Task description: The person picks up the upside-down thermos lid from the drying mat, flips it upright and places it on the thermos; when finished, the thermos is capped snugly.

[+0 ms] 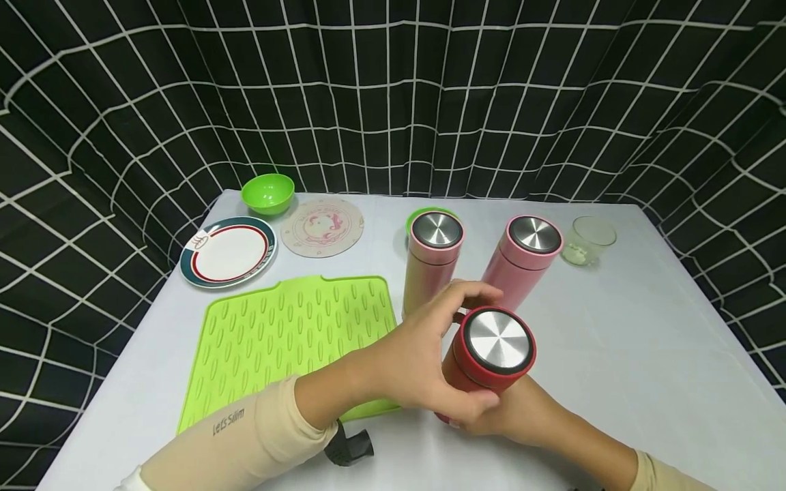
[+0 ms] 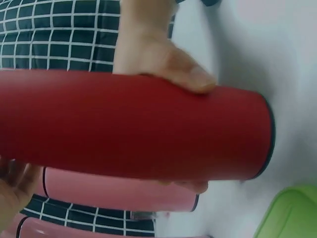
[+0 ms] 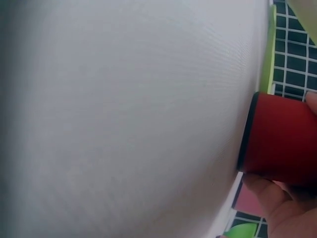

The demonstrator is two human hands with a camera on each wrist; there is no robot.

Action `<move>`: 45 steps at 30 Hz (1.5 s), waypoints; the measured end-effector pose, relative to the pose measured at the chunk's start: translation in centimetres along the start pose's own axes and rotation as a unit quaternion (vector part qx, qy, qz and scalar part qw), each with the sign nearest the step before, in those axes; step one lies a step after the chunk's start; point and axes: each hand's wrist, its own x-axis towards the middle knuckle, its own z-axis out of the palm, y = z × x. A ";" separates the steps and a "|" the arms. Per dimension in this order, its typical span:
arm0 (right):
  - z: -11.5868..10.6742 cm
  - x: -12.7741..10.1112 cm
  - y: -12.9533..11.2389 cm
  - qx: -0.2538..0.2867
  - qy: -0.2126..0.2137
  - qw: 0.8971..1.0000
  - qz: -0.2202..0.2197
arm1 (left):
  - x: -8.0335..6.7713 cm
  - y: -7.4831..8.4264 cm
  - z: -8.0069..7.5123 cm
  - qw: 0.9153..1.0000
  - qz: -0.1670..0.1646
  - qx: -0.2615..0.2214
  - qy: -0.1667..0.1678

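Note:
A red thermos flask (image 1: 485, 365) with a steel-topped lid (image 1: 499, 339) stands between both hands. My left hand (image 1: 417, 358) holds its upper part, thumb on the near side and fingers reaching over the far side. Lower down, my right hand (image 1: 522, 409) grips the body; in the left wrist view that right hand (image 2: 163, 64) wraps it near the base. The black-ringed base of the flask (image 3: 282, 139) shows close to the white tabletop in the right wrist view. Just behind are two pink flasks, one (image 1: 430, 273) left and one (image 1: 518, 262) right.
A green drying mat (image 1: 295, 334) lies to the left, a black object (image 1: 348, 447) at its near edge. Farther back are a rimmed plate (image 1: 233, 252), a green bowl (image 1: 268, 194) and a round printed mat (image 1: 323, 227). A drinking glass (image 1: 588, 240) stands back right.

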 end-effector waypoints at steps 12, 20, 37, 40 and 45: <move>-0.1 -0.3 -0.5 -0.046 0.012 0.998 0.050 | 0.3 0.3 -0.1 1.000 -0.007 0.014 0.005; 0.1 0.0 -0.8 -0.037 0.004 0.998 0.053 | 0.3 0.2 0.0 1.000 0.007 0.019 0.009; -0.5 0.2 -0.6 -0.032 -0.014 0.997 0.066 | 0.6 0.0 -0.5 1.000 0.020 0.013 0.018; -0.5 0.4 -0.6 -0.027 -0.019 0.998 0.060 | 0.6 -0.1 -0.6 1.000 0.014 0.003 -0.003; -0.4 0.2 -0.8 -0.034 -0.012 0.995 0.089 | 0.2 0.4 0.2 0.997 0.007 0.058 0.059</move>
